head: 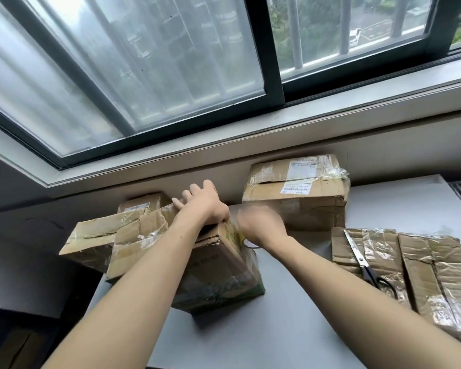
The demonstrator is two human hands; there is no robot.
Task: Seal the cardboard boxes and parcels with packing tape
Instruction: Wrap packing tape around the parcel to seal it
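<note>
A worn cardboard box with a green printed base [218, 272] stands on the grey table [290, 310], right in front of me. My left hand [204, 203] lies over its top far edge, fingers spread and bent over the flap. My right hand [260, 225] is at the box's right upper side, blurred by motion; it seems to hold a tape roll whose rim [248, 245] shows just below the palm, mostly hidden. Clear tape shines on the box's right face.
Two flattened taped boxes [431, 272] lie at the right with scissors [362, 262] on them. A larger labelled box [298, 198] stands at the back by the wall. More boxes [96, 238] sit at the left, overhanging the table edge. A window sill runs above.
</note>
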